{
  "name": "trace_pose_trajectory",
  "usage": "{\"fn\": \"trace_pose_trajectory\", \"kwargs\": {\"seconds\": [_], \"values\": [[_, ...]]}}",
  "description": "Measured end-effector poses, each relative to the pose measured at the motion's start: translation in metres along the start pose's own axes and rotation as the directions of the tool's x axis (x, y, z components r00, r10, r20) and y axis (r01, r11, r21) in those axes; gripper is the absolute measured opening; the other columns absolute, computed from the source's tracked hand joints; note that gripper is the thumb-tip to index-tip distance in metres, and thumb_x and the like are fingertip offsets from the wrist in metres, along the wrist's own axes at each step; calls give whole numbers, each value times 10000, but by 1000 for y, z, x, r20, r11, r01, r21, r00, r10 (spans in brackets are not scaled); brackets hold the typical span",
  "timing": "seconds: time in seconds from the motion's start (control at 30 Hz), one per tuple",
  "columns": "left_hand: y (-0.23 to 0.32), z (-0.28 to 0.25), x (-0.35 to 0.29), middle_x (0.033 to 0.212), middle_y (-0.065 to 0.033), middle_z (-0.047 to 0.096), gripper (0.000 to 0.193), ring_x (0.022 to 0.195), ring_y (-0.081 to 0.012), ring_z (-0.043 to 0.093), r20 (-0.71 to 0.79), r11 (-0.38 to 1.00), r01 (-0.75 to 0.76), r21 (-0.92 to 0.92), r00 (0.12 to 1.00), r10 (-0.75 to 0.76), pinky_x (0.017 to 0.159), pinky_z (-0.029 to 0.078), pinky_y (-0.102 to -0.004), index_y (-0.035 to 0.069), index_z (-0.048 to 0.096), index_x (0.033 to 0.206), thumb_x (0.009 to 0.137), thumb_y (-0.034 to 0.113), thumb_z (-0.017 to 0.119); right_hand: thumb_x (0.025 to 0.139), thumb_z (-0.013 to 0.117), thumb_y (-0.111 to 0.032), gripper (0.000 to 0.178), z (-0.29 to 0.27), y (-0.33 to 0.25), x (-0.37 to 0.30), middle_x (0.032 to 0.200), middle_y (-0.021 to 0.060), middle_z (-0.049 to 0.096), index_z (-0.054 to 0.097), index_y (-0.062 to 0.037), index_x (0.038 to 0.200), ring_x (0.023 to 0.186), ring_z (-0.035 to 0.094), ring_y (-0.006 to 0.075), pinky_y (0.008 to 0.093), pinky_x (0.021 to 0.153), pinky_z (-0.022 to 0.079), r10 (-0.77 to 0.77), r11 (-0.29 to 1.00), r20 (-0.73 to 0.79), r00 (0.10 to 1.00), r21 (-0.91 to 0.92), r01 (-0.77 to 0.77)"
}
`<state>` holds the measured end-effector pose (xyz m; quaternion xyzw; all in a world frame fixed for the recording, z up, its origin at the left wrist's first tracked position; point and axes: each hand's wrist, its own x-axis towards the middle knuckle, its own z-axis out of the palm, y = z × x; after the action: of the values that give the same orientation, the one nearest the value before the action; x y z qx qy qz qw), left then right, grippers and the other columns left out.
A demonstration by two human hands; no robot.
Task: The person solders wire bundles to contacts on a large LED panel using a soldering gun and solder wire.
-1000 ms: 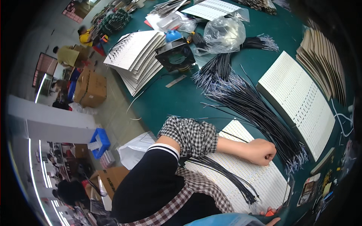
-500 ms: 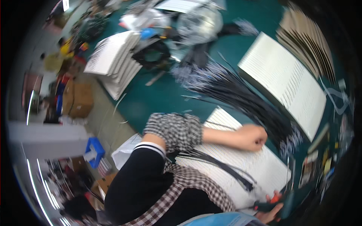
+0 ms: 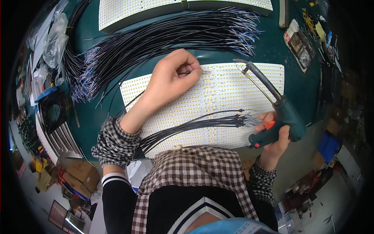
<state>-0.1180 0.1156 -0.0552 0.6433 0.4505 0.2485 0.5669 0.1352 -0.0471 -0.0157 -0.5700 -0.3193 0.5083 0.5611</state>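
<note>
My left hand (image 3: 173, 78) is closed over the upper part of a white LED panel (image 3: 241, 91), pinching a thin black cable (image 3: 134, 100). The cable's stripped end points toward the middle of the panel. In my right hand (image 3: 274, 136) is a green soldering gun (image 3: 292, 121) with an orange-red trigger. Its tip is raised over the panel's upper right part, apart from the cable. A small bunch of black cables (image 3: 191, 125) lies across the lower part of the panel, with pale wire ends near my right fingers.
A large bundle of black cables (image 3: 156, 43) with bared ends lies beyond the panel. Behind it stand more LED panels (image 3: 148, 13). A worn soldering tray (image 3: 302, 46) sits at right. Stacked panels (image 3: 58, 138), a black ring-shaped part (image 3: 52, 111) and plastic bags (image 3: 56, 41) fill the left side.
My view has turned, bringing the panel to the middle. The soldering gun, low at the edge before, is now raised over the panel's right part. My left hand stays closed above the panel.
</note>
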Motion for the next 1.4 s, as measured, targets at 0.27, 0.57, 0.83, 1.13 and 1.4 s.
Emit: {"fn": "trace_pose_trajectory", "kwargs": {"seconds": [0.27,0.57,0.83,1.13,1.4], "values": [[2,1,0,742,-17,481,66,654,-70,459,23,974,-119,190,993,117,534,368,-198,-2,571,781,751,18,627,894,508,-465,639,13,-4,-5,904,167,561,456,107,1172,875,589,276,297,593,572,47,993,-7,999,-104,-47],[0,0,2,737,-15,483,60,660,-75,471,17,980,-129,154,992,128,541,379,-202,-1,569,781,741,1,614,866,553,-473,617,28,-10,-11,865,152,554,504,106,1072,826,591,255,311,594,560,79,969,-40,996,-232,-86],[2,-1,2,732,-71,547,86,640,-195,573,5,978,-113,173,993,114,564,462,-296,30,575,757,703,62,635,805,635,-490,617,40,-13,-16,850,139,550,523,88,989,812,585,237,322,619,562,138,954,-47,989,-262,-145],[2,0,2,740,-66,555,89,639,-193,582,0,978,-113,177,993,115,560,464,-291,36,578,763,705,60,642,799,662,-458,571,42,-11,-14,811,118,528,527,76,954,762,570,219,332,621,562,181,960,-20,983,-213,-181],[1,1,2,746,-61,560,95,634,-191,593,-5,975,-121,185,992,125,547,467,-289,41,578,763,704,61,649,803,654,-471,546,41,-11,-15,801,117,530,528,55,878,734,583,209,317,624,557,224,955,-52,973,-187,-230]]}}
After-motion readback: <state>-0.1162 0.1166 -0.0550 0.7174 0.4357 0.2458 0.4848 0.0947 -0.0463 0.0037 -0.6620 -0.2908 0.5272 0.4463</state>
